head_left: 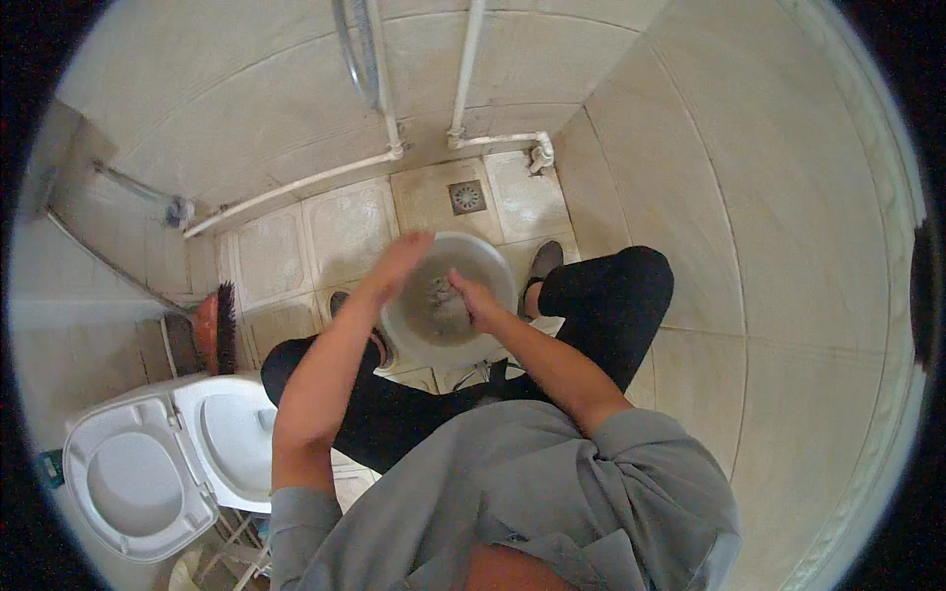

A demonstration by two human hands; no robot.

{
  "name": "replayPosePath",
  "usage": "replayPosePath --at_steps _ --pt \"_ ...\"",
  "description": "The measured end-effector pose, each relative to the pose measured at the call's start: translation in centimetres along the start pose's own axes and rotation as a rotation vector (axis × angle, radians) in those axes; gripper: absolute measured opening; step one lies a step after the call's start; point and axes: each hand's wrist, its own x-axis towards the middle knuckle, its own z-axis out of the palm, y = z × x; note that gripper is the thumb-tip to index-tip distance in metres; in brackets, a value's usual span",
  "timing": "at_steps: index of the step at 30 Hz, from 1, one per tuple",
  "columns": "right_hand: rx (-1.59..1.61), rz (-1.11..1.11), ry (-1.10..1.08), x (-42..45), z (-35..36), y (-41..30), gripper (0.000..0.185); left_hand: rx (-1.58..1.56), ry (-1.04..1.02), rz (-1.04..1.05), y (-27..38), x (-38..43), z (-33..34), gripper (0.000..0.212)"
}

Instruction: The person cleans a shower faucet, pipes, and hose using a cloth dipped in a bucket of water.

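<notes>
Between my knees stands a round, pale basin [502, 284] holding murky, greyish water. My left hand [403, 262] is over the basin's far left rim, its fingers stretched out and blurred; I see nothing held in it. Inside the basin, my right hand [477, 303] is low over the water with its thumb raised. Right beside that thumb is a greyish, rippled patch [442, 292]; whether it is a wet cloth or disturbed water cannot be told. The fingers of my right hand are partly hidden, so its grip is unclear.
A floor drain [466, 197] lies beyond the basin. White pipes [295, 185] follow the tiled wall, near a hanging shower hose [362, 52]. At left, a red broom [214, 329] leans beside a white toilet [229, 436] with its lid raised [137, 480]. A tiled wall [695, 281] rises at right.
</notes>
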Motion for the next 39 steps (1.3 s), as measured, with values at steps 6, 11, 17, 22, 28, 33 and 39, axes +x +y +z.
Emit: replayPosePath --at_steps 6,11,17,22,28,33,39 --pt "-0.37 -0.205 0.313 2.5 0.0 0.6 0.052 -0.766 -0.062 -0.264 -11.7 2.4 7.3 0.057" --pt "-0.709 -0.435 0.368 3.2 -0.2 2.5 0.046 -0.735 0.606 -0.102 -17.5 2.8 11.7 0.042" --pt "-0.959 -0.637 0.612 6.4 -4.2 7.4 0.046 -0.741 0.619 -0.239 -16.6 2.5 12.9 0.03" --pt "-1.085 -0.583 0.453 2.8 -0.4 5.3 0.045 -0.677 0.635 -0.2 -20.1 3.6 11.3 0.033" --pt "-1.026 -0.654 0.412 3.5 -2.1 5.2 0.045 -0.787 0.615 -0.228 -18.2 3.5 12.1 0.039" --pt "-1.019 -0.56 0.403 1.8 -1.3 3.7 0.049 -0.353 0.568 -0.202 -23.9 8.9 12.9 0.045" --pt "-0.826 -0.519 0.366 1.0 -3.2 3.0 0.042 -0.551 0.484 -0.251 -16.3 3.2 12.1 0.048"
